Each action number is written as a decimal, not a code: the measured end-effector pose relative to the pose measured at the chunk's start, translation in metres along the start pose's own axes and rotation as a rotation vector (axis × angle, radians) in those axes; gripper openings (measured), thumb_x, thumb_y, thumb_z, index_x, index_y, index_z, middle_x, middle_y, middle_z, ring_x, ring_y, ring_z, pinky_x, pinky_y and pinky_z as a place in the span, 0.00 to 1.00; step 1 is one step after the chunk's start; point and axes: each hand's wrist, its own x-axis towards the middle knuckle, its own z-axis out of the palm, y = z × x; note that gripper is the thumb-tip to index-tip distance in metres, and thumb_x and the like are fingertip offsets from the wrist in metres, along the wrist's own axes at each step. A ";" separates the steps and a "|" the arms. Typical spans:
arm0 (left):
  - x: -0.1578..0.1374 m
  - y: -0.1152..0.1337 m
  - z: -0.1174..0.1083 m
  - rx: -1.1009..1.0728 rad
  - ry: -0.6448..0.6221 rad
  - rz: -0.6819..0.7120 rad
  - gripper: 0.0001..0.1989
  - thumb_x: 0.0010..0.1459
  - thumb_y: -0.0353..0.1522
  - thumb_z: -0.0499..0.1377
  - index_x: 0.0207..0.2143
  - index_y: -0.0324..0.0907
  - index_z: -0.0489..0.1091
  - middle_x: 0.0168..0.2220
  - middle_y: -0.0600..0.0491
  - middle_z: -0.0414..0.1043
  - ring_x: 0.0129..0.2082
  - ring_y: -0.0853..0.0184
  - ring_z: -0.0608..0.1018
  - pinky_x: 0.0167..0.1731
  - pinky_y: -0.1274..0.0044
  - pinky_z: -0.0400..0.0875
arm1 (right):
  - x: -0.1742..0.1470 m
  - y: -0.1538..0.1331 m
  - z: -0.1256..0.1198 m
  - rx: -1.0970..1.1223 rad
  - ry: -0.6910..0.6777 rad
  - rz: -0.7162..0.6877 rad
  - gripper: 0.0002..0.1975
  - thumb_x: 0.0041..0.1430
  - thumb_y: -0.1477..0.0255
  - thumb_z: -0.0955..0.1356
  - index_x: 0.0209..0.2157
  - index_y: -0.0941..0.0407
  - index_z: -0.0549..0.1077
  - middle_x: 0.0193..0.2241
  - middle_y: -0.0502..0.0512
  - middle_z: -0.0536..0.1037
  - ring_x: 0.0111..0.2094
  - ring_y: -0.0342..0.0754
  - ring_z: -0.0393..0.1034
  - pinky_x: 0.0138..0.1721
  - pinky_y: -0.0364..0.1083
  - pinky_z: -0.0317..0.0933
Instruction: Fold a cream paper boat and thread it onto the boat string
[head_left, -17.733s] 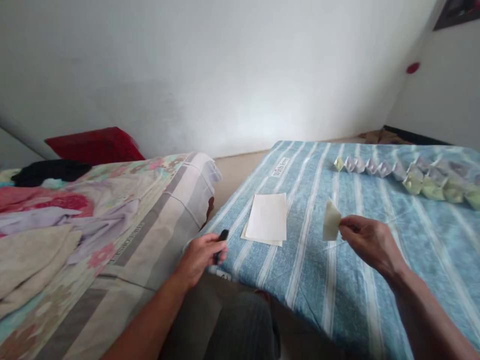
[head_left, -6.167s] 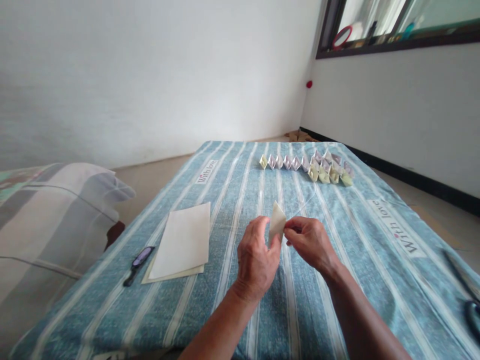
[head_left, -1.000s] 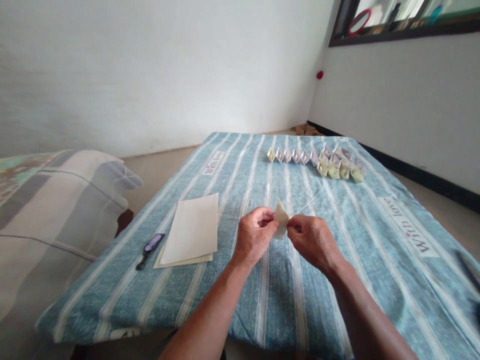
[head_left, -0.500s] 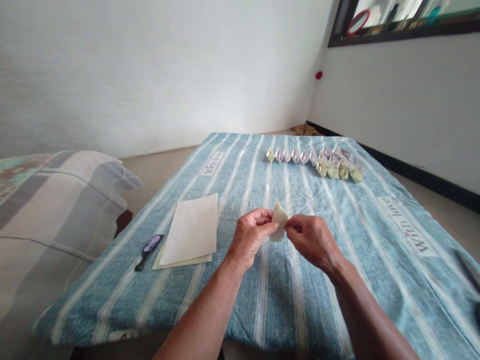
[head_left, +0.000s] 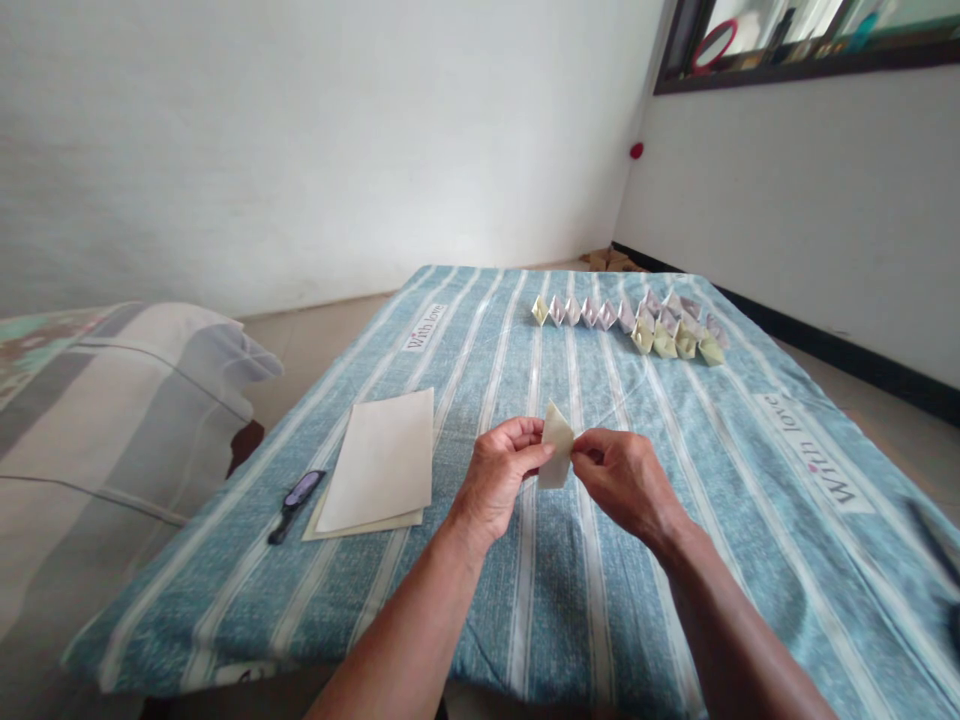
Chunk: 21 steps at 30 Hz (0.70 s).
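Observation:
A small piece of folded paper (head_left: 556, 455), pale yellow with a pointed top, is held upright above the cloth-covered table (head_left: 480, 600). My left hand (head_left: 504, 465) pinches its left side between thumb and fingers. At its right edge, the thumb and forefinger of my right hand (head_left: 619, 472) are closed on the paper. To the left of my hands lies a stack of paper sheets (head_left: 379, 460), white over pale yellow. Farther back stand several folded paper boats (head_left: 664, 338), some yellowish and some pale lilac, in rows.
Left of the sheets lies a black-handled object (head_left: 296, 505) with a purple oval face. A dark, blurred object (head_left: 934, 545) is at the right table edge. Striped fabric (head_left: 142, 400) covers something beyond the left edge. A window ledge (head_left: 810, 65) runs along the upper right.
The folded paper has turned slightly between my fingers, and its lower part now shows a little more. Both hands keep nearly the same place.

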 end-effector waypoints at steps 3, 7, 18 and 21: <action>0.001 0.000 0.000 -0.010 -0.001 -0.004 0.13 0.43 0.29 0.66 0.34 0.37 0.75 0.28 0.52 0.78 0.27 0.70 0.76 0.30 0.79 0.66 | 0.000 -0.001 0.001 -0.016 0.009 0.004 0.11 0.53 0.74 0.64 0.23 0.56 0.77 0.19 0.51 0.75 0.23 0.44 0.67 0.27 0.42 0.56; 0.001 -0.002 0.000 -0.019 0.008 0.000 0.12 0.43 0.29 0.66 0.34 0.37 0.75 0.28 0.51 0.78 0.28 0.69 0.76 0.31 0.78 0.67 | 0.000 -0.003 0.001 -0.061 0.025 0.018 0.11 0.54 0.74 0.64 0.24 0.56 0.77 0.19 0.51 0.75 0.23 0.44 0.68 0.26 0.43 0.55; 0.001 -0.004 0.001 -0.025 0.035 -0.002 0.12 0.43 0.29 0.66 0.33 0.38 0.76 0.28 0.52 0.78 0.28 0.69 0.76 0.30 0.78 0.68 | 0.001 -0.003 0.003 0.017 0.001 0.060 0.10 0.52 0.73 0.64 0.24 0.56 0.77 0.19 0.50 0.74 0.22 0.43 0.65 0.25 0.42 0.53; 0.000 -0.004 0.001 -0.028 0.033 -0.008 0.12 0.42 0.29 0.66 0.33 0.38 0.76 0.28 0.52 0.78 0.27 0.69 0.76 0.30 0.78 0.68 | 0.001 -0.002 0.003 0.040 -0.014 0.053 0.11 0.52 0.74 0.64 0.22 0.56 0.76 0.18 0.50 0.73 0.21 0.42 0.64 0.25 0.42 0.53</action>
